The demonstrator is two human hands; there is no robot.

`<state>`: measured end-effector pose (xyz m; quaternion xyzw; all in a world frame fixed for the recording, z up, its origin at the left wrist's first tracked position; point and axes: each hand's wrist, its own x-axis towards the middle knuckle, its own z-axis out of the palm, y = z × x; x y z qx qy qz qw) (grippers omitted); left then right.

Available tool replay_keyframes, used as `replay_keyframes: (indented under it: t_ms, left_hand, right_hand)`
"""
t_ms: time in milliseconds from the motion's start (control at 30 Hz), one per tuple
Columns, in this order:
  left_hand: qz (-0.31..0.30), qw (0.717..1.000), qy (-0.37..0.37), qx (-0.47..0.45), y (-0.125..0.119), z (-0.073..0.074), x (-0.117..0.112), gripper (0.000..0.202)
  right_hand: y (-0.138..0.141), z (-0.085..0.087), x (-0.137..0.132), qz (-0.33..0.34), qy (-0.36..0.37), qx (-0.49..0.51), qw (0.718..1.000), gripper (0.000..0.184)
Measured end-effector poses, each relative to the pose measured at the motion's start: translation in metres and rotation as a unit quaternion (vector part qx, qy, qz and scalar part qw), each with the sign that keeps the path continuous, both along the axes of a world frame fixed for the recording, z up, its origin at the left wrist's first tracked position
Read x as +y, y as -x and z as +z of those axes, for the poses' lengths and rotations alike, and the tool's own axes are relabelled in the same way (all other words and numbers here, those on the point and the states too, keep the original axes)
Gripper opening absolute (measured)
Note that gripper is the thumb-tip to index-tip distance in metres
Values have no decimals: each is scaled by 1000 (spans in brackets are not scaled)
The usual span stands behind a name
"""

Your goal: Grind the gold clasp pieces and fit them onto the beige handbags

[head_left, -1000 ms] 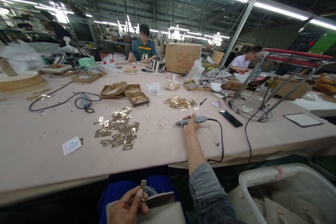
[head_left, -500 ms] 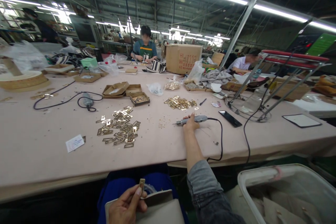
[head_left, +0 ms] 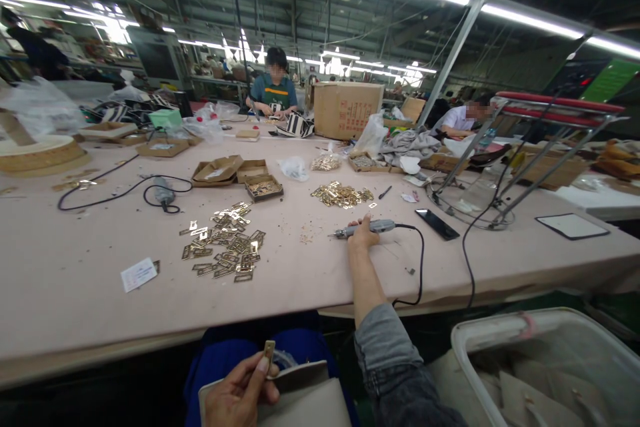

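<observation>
My left hand [head_left: 241,389], low in front of me, pinches a small gold metal plate [head_left: 269,351] between thumb and fingers. Beneath it a light beige bag-like piece [head_left: 307,403] rests on my lap, and clear plastic shows beside the plate. My right hand [head_left: 363,233] reaches over the table with its fingers around a grey corded electric screwdriver [head_left: 383,225], whose thin tip points left. Left of that tip lie tiny loose bits [head_left: 307,235]. Beyond it is a heap of small gold metal pieces [head_left: 340,195]; further left spreads a pile of gold rectangular frames [head_left: 227,243].
A second corded tool [head_left: 163,193] lies at the left, near a small parts box [head_left: 264,188]. A phone [head_left: 437,224] and an upturned stool [head_left: 555,113] are on the right. A white bin [head_left: 463,337] stands lower right. Two people work across the table.
The view has shifted slightly. Both hands keep their hold and have barely moved. At the far left, a person in the background has moved further left.
</observation>
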<state>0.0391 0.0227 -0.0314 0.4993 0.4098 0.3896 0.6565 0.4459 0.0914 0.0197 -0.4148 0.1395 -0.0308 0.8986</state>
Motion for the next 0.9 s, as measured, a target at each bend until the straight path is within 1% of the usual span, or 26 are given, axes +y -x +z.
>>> replay_keyframes:
  t_ms: [267, 467, 700, 900]
  left_hand:
    - [-12, 1000, -17, 12, 2, -10, 6, 43]
    - [-17, 999, -25, 19, 2, -6, 5, 43]
    - [-13, 1000, -18, 10, 1, -4, 3, 44]
    - [-7, 1000, -7, 6, 3, -3, 1, 42]
  right_hand:
    - [0, 0, -2, -5, 3, 4, 1000, 34]
    - [-1, 0, -1, -7, 0, 7, 1000, 33]
    - [-3, -2, -3, 9, -8, 6, 1000, 40]
    - [0, 1, -4, 13, -12, 6, 1000, 44]
